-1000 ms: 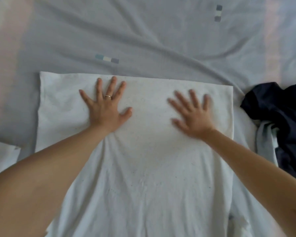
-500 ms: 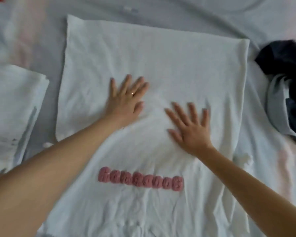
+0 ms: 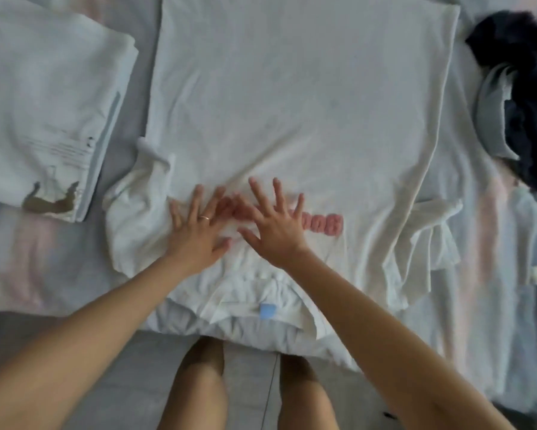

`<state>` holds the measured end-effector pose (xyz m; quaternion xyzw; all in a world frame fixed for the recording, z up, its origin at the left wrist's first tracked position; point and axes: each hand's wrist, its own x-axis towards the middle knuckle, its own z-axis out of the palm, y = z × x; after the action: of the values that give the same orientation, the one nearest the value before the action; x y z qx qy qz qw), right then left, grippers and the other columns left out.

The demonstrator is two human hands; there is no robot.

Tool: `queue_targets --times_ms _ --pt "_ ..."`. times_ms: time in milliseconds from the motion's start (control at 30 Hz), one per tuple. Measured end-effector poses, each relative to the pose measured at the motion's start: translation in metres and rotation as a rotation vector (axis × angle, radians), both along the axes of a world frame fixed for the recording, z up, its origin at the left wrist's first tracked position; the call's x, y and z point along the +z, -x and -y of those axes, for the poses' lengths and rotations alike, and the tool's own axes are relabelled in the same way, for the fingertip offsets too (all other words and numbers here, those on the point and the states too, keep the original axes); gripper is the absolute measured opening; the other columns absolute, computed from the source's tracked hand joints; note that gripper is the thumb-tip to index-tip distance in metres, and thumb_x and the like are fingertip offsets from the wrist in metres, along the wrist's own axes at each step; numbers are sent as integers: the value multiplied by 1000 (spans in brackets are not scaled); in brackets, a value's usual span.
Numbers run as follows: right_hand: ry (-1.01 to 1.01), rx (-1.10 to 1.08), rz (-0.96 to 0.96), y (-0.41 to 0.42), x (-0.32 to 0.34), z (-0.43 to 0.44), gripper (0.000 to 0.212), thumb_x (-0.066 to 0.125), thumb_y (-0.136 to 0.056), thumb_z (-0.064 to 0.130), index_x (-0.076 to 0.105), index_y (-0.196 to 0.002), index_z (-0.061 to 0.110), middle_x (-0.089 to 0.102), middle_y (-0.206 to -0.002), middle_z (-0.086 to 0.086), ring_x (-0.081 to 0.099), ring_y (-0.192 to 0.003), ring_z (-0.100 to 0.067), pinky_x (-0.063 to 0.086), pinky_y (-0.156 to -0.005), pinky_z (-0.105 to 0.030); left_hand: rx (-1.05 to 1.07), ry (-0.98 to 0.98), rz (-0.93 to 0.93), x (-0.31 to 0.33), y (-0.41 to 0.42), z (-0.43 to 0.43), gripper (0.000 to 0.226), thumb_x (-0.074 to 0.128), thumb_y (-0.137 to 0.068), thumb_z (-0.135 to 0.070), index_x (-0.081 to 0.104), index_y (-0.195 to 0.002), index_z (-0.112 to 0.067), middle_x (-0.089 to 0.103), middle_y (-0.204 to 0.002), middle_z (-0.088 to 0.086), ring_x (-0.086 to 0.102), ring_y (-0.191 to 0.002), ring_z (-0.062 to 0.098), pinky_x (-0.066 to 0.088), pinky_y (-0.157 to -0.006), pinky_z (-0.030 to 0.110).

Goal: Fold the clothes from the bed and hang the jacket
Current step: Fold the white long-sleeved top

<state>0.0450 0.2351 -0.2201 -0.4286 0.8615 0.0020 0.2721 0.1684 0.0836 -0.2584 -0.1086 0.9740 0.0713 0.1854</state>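
Note:
A white T-shirt [image 3: 292, 103] with pink lettering lies spread flat on the bed, its collar and blue label toward me at the bed's edge. My left hand [image 3: 195, 231] and my right hand [image 3: 276, 225] rest flat on it side by side over the pink lettering, fingers spread, holding nothing. Both short sleeves stick out rumpled at the sides. A dark navy garment [image 3: 528, 97] with a grey lining lies crumpled at the right. A folded white garment [image 3: 49, 97] with a brown print sits at the left.
The bed sheet [image 3: 484, 231] is pale grey with faint pink stripes. The bed's front edge runs just below the shirt collar. My bare legs [image 3: 198, 392] stand on the grey floor in front of it.
Both hands have slid down the shirt toward me, from its upper part to the pink lettering, and come close together. The view has tilted down, showing the collar and bed edge.

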Motion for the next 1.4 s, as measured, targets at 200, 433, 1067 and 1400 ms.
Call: queue_targets --times_ms 200,433,1067,1400 --pt "-302 -220 49 -77 -19 -118 85 3 -72 83 -25 -142 43 -33 -151 12 -28 -140 -29 -25 -94 -69 108 -87 140 0 -121 5 97 34 -70 -74 -17 -146 -43 -27 -156 -2 -34 -139 25 -22 -106 53" --pt "-293 -229 -104 -75 23 -131 38 54 -82 1 53 -118 14 56 -108 -8 57 -97 -33 37 -85 -44 51 -30 -157 29 -145 30 56 63 -59 4 55 -114 -7 52 -123 16 48 -113 37 33 -93 48" --pt "-987 -158 131 -80 43 -99 47 43 -95 24 36 -140 15 48 -135 -2 51 -121 -21 37 -98 -33 509 -187 144 62 -107 55 13 58 -80 -16 59 -92 -11 61 -97 9 59 -91 31 41 -70 33" --pt "-91 -181 173 -127 29 42 71 37 -95 55 -4 -150 38 -9 -160 2 -10 -146 -35 5 -108 -69 1286 -581 -310 36 -52 91 72 77 -75 -18 39 -134 -4 49 -135 12 51 -122 24 42 -96 28"
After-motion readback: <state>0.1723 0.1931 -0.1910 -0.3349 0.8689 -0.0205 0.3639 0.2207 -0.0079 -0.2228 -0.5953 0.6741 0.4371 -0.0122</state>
